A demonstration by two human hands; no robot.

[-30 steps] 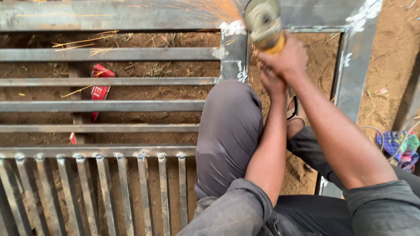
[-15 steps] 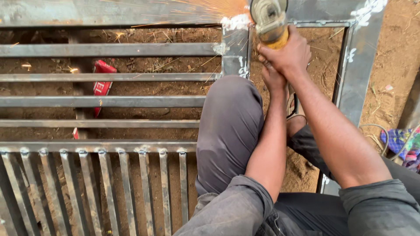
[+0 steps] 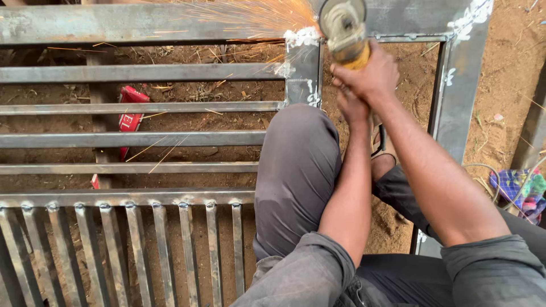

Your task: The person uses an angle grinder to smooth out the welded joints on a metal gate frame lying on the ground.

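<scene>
Gripping the angle grinder (image 3: 344,28) with both hands, the right hand (image 3: 369,77) clenched high on its yellow body and the left hand (image 3: 351,108) just below, the person threw sparks (image 3: 256,17) along the steel gate frame (image 3: 142,23); a red packet (image 3: 131,113) lay on dirt beneath the bars, a bent knee (image 3: 296,165) between.

gate (image 3: 136,139) grey | grinder (image 3: 348,34) yellow-grey | sparks (image 3: 256,17) orange | trousers (image 3: 296,170) grey

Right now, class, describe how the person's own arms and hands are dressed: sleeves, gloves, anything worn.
Both hands, the right hand and the left hand, are bare: no gloves, rings or watch visible. The forearms are uncovered. Grey sleeves are pushed up around the elbows.
</scene>
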